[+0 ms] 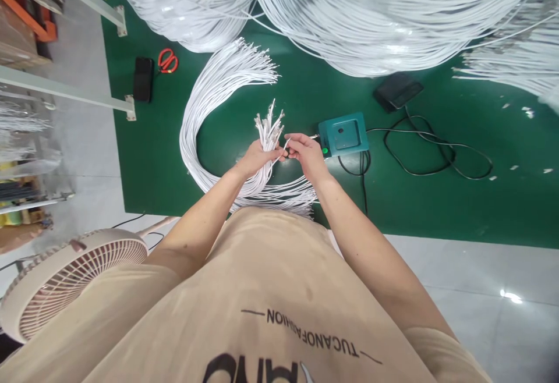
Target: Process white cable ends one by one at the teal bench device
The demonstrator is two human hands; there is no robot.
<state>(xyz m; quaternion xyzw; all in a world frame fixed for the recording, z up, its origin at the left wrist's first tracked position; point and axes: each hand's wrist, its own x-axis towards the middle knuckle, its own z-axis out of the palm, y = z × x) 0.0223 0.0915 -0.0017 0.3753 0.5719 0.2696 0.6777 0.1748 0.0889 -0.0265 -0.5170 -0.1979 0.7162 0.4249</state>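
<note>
My left hand is wrapped round a bundle of white cables, whose stripped or tipped ends fan out above the fingers. Close beside it, my right hand pinches the end of a single white cable at the bundle's right side. Just right of that hand sits a small teal device with a green spot on its near left corner. A curved bunch of white cables loops round the left of my hands and passes below them.
Large heaps of white cables cover the far side of the green table. A black phone and red-handled scissors lie at the left. A black box with looped cord is at the right. A fan stands lower left.
</note>
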